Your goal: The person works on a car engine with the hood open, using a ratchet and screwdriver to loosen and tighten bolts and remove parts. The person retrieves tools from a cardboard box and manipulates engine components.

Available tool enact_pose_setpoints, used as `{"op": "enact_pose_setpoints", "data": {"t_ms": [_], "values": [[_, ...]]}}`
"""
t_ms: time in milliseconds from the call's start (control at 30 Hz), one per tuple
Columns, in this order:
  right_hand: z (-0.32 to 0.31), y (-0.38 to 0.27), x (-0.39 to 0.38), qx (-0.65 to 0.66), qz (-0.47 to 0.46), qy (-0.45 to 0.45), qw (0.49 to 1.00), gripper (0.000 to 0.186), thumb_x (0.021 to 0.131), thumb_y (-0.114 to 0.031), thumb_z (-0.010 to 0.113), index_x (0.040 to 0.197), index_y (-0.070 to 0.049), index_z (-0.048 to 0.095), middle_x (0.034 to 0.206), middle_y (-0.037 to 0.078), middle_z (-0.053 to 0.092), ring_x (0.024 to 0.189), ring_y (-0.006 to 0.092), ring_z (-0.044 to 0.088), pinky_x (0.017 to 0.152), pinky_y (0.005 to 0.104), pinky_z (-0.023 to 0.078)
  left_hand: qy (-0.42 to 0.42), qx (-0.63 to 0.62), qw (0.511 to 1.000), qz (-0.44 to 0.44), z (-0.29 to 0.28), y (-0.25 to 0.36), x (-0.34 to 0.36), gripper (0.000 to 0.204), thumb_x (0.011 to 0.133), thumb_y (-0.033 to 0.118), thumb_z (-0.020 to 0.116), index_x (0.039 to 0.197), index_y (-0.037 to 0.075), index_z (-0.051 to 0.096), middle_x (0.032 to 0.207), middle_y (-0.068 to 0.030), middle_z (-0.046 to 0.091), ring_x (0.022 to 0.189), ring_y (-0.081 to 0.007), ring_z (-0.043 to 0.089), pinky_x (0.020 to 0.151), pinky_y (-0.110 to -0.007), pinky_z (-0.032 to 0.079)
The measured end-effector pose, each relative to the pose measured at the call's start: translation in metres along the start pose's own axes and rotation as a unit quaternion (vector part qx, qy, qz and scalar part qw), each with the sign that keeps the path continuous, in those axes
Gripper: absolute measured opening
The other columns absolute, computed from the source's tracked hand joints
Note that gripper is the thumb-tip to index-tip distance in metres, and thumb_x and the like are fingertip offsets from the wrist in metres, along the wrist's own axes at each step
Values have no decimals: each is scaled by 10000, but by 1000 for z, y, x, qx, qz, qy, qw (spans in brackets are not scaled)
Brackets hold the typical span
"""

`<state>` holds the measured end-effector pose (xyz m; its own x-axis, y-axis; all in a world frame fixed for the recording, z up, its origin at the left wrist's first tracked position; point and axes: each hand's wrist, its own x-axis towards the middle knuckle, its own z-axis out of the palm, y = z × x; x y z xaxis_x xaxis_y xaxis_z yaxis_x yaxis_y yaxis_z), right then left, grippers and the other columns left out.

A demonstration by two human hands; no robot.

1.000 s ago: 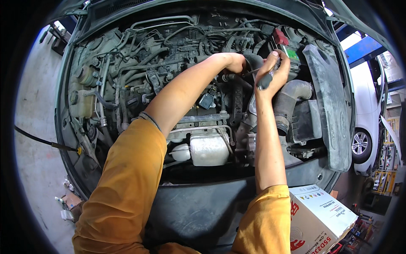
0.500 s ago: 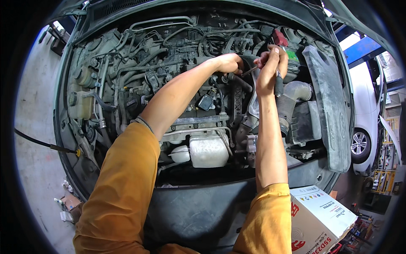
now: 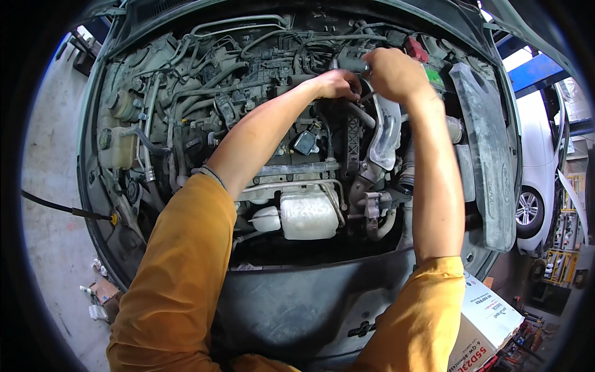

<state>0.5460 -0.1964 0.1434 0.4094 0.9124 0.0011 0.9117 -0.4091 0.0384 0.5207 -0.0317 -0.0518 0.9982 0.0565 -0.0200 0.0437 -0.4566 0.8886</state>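
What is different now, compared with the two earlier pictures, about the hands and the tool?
The right hand has moved up in the picture, its forearm shifting right. The tool's dark handle, which stuck out below that hand, now points left from it. Nothing was visibly let go. The left hand and the red cover stayed nearly in place.

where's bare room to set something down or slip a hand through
Bare room shows on the dark front panel between the orange sleeves, though it may slope. A dark gap, depth unclear, runs between that panel and the silver metal shield. It is crowded around the left hand and right hand, among hoses.
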Motion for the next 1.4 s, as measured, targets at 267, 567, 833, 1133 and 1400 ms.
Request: {"op": "enact_pose_setpoints", "data": {"t_ms": [267, 567, 833, 1133, 1400], "values": [[84, -25, 4, 779, 118, 455, 415, 294, 1013, -205, 457, 1054, 6, 658, 900, 148, 689, 723, 205, 656, 711, 320, 535, -30, -17, 997, -67, -11, 37, -21, 410, 777, 185, 792, 1118, -13, 681, 1006, -94, 710, 729, -140, 608, 592, -282, 511], [-1, 8, 14, 500, 79, -95, 857, 269, 875, -129, 609, 1076, 40, 667, 809, 111, 688, 681, 203, 678, 663, 350, 564, 44, 4, 999, 2, -13, 10, -19, 446, 697, 334, 869, 1022, 59, 736, 924, -102, 728, 767, -213, 681, 696, -359, 559], [73, -38, 11, 403, -8, 538, 740, 226, 953, -21, 484, 1096, 21, 655, 1139, 183, 654, 941, 303, 673, 856, 381, 549, 64, 9, 998, 24, -7, -6, -16, 476, 703, 256, 867, 1087, 26, 705, 923, -112, 730, 855, -213, 681, 783, -315, 534], [27, 29, -6, 764, 118, -26, 634, 232, 920, -114, 518, 1061, 55, 591, 679, 80, 595, 556, 201, 543, 623, 352, 482, 83, -60, 995, 23, 3, 18, -17, 630, 657, 260, 932, 1148, -36, 670, 969, -147, 735, 880, -214, 691, 804, -331, 543], [23, -27, -5, -18, -111, 323, 940, 326, 811, 9, 589, 1107, -90, 682, 965, 113, 671, 944, 310, 609, 869, 408, 459, 45, -90, 993, 62, 0, 10, -21, 455, 719, 292, 885, 1085, 59, 749, 1035, -85, 746, 925, -167, 672, 874, -317, 515]]}}
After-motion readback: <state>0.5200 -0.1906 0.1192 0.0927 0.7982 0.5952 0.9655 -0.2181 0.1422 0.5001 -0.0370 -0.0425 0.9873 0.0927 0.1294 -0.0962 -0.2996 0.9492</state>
